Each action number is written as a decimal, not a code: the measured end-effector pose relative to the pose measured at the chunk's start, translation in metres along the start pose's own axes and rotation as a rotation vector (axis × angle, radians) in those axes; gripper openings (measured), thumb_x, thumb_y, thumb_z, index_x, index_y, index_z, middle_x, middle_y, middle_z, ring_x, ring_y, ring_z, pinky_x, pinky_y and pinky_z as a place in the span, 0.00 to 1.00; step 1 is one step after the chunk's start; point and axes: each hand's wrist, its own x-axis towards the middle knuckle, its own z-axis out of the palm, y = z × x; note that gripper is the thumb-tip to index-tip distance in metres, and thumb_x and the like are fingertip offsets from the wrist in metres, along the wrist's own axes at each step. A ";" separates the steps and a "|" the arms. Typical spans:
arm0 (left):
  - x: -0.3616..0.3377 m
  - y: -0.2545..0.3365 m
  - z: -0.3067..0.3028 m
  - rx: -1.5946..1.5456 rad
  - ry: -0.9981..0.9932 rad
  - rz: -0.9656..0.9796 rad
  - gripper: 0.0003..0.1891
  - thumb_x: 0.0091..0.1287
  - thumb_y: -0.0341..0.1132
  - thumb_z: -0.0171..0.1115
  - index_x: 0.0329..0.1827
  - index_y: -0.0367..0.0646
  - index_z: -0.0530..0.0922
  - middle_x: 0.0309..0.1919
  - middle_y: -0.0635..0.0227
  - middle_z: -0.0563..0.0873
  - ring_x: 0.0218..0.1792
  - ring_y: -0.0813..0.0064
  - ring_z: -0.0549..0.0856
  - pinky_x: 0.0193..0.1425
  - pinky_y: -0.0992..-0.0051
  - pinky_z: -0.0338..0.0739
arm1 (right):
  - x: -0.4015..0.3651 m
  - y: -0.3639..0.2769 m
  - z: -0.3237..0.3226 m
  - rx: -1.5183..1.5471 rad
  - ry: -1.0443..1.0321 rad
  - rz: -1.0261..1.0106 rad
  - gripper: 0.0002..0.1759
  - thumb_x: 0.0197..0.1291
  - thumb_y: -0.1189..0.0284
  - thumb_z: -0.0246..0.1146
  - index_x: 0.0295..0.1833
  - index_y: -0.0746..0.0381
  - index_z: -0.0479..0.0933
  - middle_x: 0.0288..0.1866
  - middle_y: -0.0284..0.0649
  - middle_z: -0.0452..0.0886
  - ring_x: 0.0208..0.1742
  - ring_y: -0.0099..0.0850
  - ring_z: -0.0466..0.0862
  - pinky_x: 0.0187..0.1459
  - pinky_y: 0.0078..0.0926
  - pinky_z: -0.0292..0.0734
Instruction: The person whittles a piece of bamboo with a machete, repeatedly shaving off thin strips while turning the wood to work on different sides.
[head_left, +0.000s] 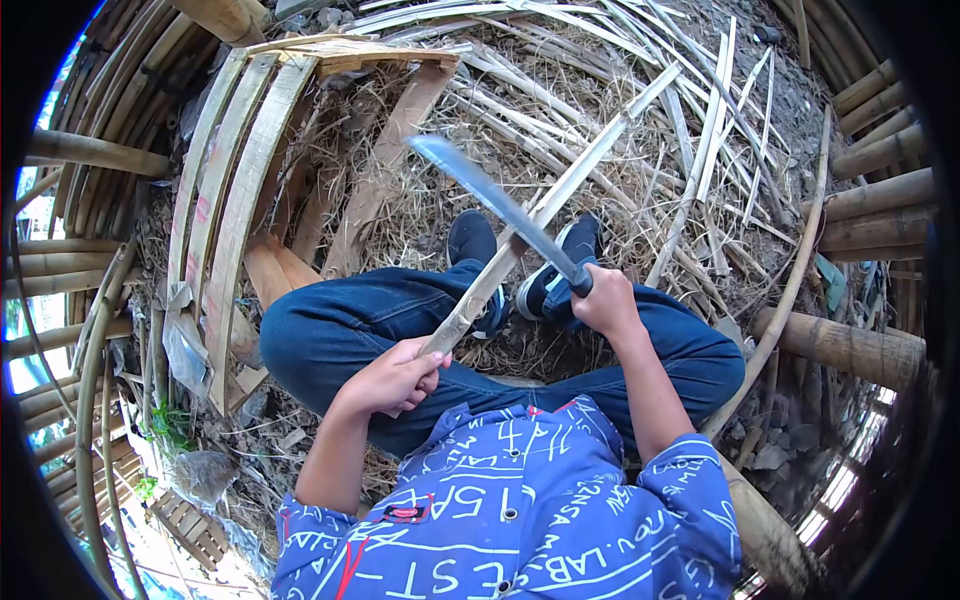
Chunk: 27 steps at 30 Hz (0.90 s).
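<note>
Ground point(795, 135), bare earth: dry, tangled shavings point(480, 165), centre; pale split strips point(716, 130), upper right; slatted wooden crate point(238, 185), left.

Single view: head-worn camera, facing forward and steeply down, close above the blue white-lettered cloth shirt point(470, 500); wide round field, no second view to share.

Blue shirt point(545, 535), white print: "15A" just right of red chest patch point(404, 513), "EST" below patch, "LAB" farther right and lower; patch lettering too small to read
</note>
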 end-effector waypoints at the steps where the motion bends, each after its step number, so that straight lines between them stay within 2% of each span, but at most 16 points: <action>1: -0.001 -0.001 0.000 -0.013 -0.004 -0.002 0.07 0.80 0.37 0.44 0.45 0.45 0.68 0.20 0.81 0.63 0.15 0.92 0.58 0.14 0.86 0.53 | -0.003 -0.006 0.000 0.005 -0.006 0.004 0.13 0.45 0.67 0.66 0.36 0.61 0.82 0.33 0.53 0.85 0.38 0.53 0.85 0.45 0.49 0.81; 3: -0.002 -0.003 0.002 -0.004 0.003 0.007 0.07 0.80 0.37 0.44 0.45 0.45 0.68 0.20 0.81 0.63 0.14 0.92 0.58 0.14 0.86 0.53 | -0.001 -0.012 -0.003 -0.107 -0.094 -0.061 0.13 0.44 0.66 0.67 0.36 0.60 0.82 0.33 0.54 0.85 0.38 0.52 0.85 0.44 0.49 0.81; 7: 0.003 0.000 0.008 0.044 0.053 0.023 0.07 0.80 0.37 0.44 0.45 0.45 0.67 0.20 0.81 0.63 0.14 0.91 0.58 0.13 0.85 0.52 | 0.028 0.021 0.000 -0.075 0.026 0.102 0.10 0.45 0.65 0.67 0.33 0.59 0.82 0.33 0.49 0.85 0.38 0.51 0.86 0.43 0.48 0.81; 11: 0.005 0.001 0.004 0.033 0.058 0.020 0.07 0.80 0.37 0.45 0.45 0.45 0.67 0.19 0.81 0.63 0.14 0.91 0.58 0.13 0.85 0.52 | 0.020 0.009 -0.001 -0.079 0.090 0.034 0.09 0.46 0.68 0.64 0.32 0.61 0.81 0.31 0.53 0.84 0.38 0.53 0.85 0.44 0.48 0.81; 13: 0.003 -0.002 0.002 0.019 0.006 0.027 0.07 0.80 0.37 0.45 0.45 0.45 0.68 0.20 0.81 0.63 0.14 0.92 0.59 0.13 0.85 0.52 | 0.013 0.001 -0.001 0.007 0.010 0.011 0.10 0.45 0.68 0.64 0.33 0.61 0.81 0.30 0.53 0.84 0.37 0.54 0.85 0.44 0.49 0.80; 15: 0.002 -0.007 0.002 0.019 0.010 0.029 0.07 0.80 0.37 0.45 0.45 0.45 0.68 0.20 0.81 0.63 0.14 0.92 0.59 0.13 0.85 0.52 | 0.008 -0.008 -0.006 -0.097 -0.046 -0.028 0.10 0.45 0.67 0.64 0.33 0.61 0.81 0.30 0.53 0.84 0.38 0.53 0.85 0.45 0.49 0.80; 19: 0.000 0.000 0.009 0.033 0.054 0.012 0.07 0.80 0.37 0.44 0.45 0.45 0.68 0.20 0.81 0.63 0.14 0.91 0.59 0.13 0.85 0.53 | 0.038 0.024 -0.008 -0.025 0.017 0.175 0.10 0.45 0.69 0.65 0.35 0.60 0.82 0.36 0.52 0.85 0.42 0.52 0.85 0.48 0.48 0.80; 21: 0.003 -0.002 0.005 0.031 0.045 0.022 0.07 0.80 0.37 0.45 0.45 0.45 0.68 0.19 0.81 0.63 0.14 0.91 0.59 0.13 0.85 0.53 | 0.043 0.023 -0.014 -0.102 0.022 0.178 0.11 0.46 0.69 0.64 0.36 0.61 0.82 0.37 0.53 0.85 0.43 0.53 0.85 0.48 0.48 0.80; 24: 0.005 -0.002 0.002 0.032 0.017 0.032 0.07 0.79 0.37 0.45 0.45 0.45 0.68 0.19 0.82 0.63 0.14 0.91 0.59 0.13 0.86 0.52 | 0.034 0.020 -0.007 -0.034 0.062 0.074 0.12 0.47 0.68 0.63 0.37 0.63 0.82 0.36 0.54 0.85 0.41 0.54 0.85 0.48 0.49 0.80; 27: 0.003 -0.006 0.002 0.033 0.010 0.025 0.07 0.79 0.37 0.44 0.44 0.45 0.68 0.19 0.82 0.63 0.14 0.91 0.59 0.13 0.86 0.53 | 0.013 -0.007 -0.016 -0.090 -0.082 0.011 0.11 0.47 0.67 0.65 0.36 0.58 0.83 0.34 0.52 0.85 0.40 0.53 0.85 0.47 0.49 0.80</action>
